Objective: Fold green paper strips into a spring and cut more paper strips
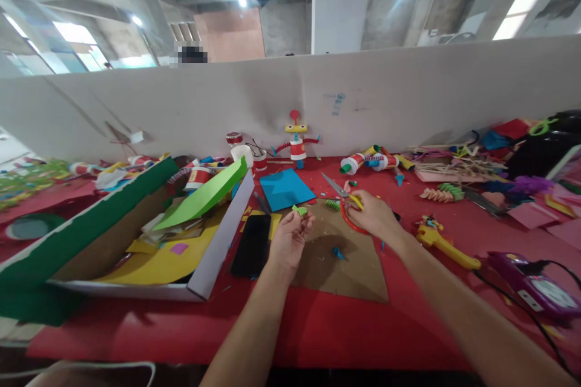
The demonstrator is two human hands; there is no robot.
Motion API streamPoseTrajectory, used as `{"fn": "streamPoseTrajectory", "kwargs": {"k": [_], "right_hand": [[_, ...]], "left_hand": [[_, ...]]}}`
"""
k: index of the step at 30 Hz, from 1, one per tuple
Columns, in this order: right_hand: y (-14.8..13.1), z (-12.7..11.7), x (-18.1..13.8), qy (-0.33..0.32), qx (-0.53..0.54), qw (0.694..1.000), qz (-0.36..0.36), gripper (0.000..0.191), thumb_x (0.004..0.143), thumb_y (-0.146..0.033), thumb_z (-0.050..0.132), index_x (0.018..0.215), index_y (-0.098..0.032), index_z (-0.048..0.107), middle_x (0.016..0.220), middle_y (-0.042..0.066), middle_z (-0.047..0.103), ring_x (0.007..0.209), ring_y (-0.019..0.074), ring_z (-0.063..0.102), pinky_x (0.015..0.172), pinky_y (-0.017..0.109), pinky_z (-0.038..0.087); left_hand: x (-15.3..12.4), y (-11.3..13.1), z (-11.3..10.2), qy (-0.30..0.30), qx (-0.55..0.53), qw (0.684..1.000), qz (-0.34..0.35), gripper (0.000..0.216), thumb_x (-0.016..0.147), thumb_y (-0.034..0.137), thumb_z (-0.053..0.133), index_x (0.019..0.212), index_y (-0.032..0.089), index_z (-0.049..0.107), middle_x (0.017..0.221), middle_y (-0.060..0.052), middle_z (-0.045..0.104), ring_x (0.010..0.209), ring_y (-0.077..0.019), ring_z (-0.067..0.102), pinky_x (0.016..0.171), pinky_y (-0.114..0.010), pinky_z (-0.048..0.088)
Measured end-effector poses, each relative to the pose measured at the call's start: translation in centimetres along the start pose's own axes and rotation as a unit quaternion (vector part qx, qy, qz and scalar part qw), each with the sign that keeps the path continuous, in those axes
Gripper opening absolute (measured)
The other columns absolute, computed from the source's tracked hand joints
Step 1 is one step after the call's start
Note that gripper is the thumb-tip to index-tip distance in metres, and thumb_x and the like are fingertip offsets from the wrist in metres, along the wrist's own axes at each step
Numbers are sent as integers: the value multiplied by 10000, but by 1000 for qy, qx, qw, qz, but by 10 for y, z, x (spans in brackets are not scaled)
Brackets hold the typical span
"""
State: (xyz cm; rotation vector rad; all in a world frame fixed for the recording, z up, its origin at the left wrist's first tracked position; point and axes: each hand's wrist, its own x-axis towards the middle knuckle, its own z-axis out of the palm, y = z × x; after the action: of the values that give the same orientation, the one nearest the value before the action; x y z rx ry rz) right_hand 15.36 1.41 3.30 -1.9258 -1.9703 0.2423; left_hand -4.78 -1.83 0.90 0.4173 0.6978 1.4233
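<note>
- Left hand (290,239) pinches a small green piece (300,210) of paper between thumb and fingers, raised just above the far part of the cardboard mat (358,275).
- Right hand (376,217) grips the scissors (334,185) by their orange and yellow handles; the blades point away from the person and stand apart from the green piece. Whether the blades are spread is too fine to tell.
- Already done, it seems: the green piece is loose from any larger sheet and looks bent or curled, though its exact shape is hidden by the fingertips.
- Complete by its look: a standing figure (297,150) with a yellow head, red-and-white body and pleated arms, upright near the white partition (181,109).
- Apparently unfinished: the green piece is fixed to nothing. To the right of the figure, cup-like parts (363,161) lie on their sides; whether they are fully joined cannot be told.
- Seemingly uncut: the blue sheet (287,187) beyond the left hand. A larger green sheet (206,198) leans in the box (223,240).
- Not in use: the yellow glue gun (449,248), lying right of the mat.
- Small blue scrap (338,252) rests on the mat, perhaps left over from cutting.
</note>
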Motion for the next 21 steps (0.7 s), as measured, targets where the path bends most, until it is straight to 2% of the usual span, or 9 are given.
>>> {"fn": "streamPoseTrajectory", "kwargs": {"k": [5, 10, 16, 19, 21], "right_hand": [[-8, 11, 80, -78, -102, 991, -23, 371, 852, -409, 406, 1086, -167, 563, 1060, 144, 634, 980, 252, 590, 726, 290, 421], [-15, 30, 117, -95, -119, 988, -18, 349, 816, -399, 499, 1059, -171, 602, 1078, 149, 628, 996, 240, 582, 753, 280, 418], [-16, 42, 117, -59, -109, 992, -20, 319, 850, -309, 457, 1071, -148, 623, 1096, 182, 603, 1042, 270, 547, 801, 331, 414], [-23, 43, 96, -26, -93, 995, -27, 323, 871, -222, 399, 1088, -128, 617, 1140, 188, 576, 1088, 261, 507, 869, 346, 378], [-29, 44, 70, -9, -71, 996, -51, 336, 871, -191, 387, 1139, -174, 589, 1135, 125, 592, 1065, 204, 516, 905, 307, 356]], "left_hand": [[2, -1, -4, -24, 15, 1000, -10, 50, 727, 132, 625, 759, 96, 642, 756, -80, 682, 677, -118, 652, 594, -166, 518], [1, 1, -3, -33, -5, 999, -42, 79, 741, 80, 596, 798, 73, 650, 858, -118, 688, 817, -165, 664, 666, -185, 542], [5, -1, -2, 0, -14, 998, -63, 121, 737, -4, 552, 750, 61, 652, 764, -95, 684, 676, -117, 660, 591, -136, 538], [7, -2, -2, 0, -6, 998, -67, 119, 740, -6, 546, 741, 45, 653, 729, -90, 675, 651, -114, 655, 574, -132, 537], [8, -3, -1, 3, 1, 998, -65, 118, 743, -6, 543, 745, 36, 653, 723, -88, 672, 643, -111, 653, 576, -132, 539]]}}
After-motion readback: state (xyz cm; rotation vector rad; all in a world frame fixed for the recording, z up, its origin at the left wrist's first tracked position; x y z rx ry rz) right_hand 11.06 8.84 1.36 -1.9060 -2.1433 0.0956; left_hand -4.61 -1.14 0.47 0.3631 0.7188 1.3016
